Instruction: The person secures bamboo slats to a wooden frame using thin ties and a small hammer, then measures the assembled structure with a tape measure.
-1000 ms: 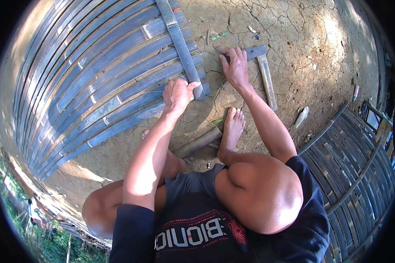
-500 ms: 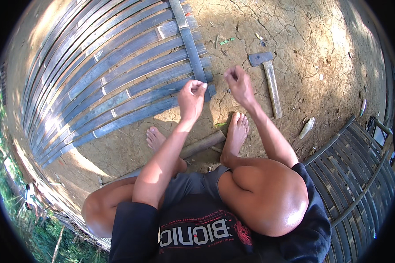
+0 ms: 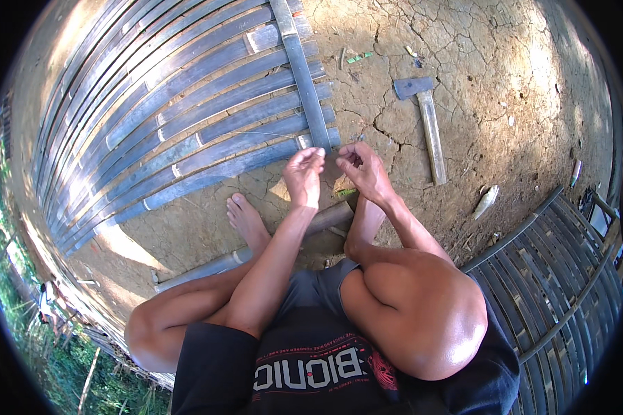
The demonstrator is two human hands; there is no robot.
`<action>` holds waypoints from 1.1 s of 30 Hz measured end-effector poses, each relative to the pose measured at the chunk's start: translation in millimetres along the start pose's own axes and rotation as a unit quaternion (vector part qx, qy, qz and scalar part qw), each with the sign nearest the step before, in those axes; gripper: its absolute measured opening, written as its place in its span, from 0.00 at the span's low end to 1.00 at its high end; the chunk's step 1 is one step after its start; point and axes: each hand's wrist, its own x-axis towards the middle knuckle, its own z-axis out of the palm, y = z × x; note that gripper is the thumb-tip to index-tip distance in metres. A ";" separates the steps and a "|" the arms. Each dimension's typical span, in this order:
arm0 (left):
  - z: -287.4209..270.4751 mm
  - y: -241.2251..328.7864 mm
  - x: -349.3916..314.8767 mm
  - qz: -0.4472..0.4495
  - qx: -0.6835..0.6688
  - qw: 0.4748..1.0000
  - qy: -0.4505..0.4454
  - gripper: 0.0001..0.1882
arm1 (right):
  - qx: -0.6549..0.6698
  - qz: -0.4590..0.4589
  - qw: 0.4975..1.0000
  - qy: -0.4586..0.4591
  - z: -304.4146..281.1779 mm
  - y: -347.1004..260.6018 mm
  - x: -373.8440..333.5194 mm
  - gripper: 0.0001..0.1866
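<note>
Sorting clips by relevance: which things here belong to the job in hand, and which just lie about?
Likely in the job:
- slatted panel, near the hands
- its crosswise strip
- hatchet-like tool on the ground

Apparently just lying about:
- green scrap
- pale elongated object
- pole by the feet, unclear

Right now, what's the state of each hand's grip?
Left hand: fingers curled, near the flat grey bamboo crosspiece; whether holding anything cannot be told.
Right hand: loosely curled; cannot tell if holding anything.
</note>
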 end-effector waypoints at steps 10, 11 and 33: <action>0.5 81.7 48.0 0.168 0.339 0.923 -0.064 0.04 | -0.139 0.154 0.977 -0.050 13.9 -1.6 25.7 0.18; -1.6 93.8 56.8 0.177 0.384 0.904 -0.071 0.04 | -0.154 0.156 0.974 -0.060 13.0 -3.0 29.4 0.19; 33.0 323.5 56.3 0.443 0.700 0.503 -0.246 0.07 | -0.159 0.123 0.969 -0.146 10.7 11.6 42.3 0.22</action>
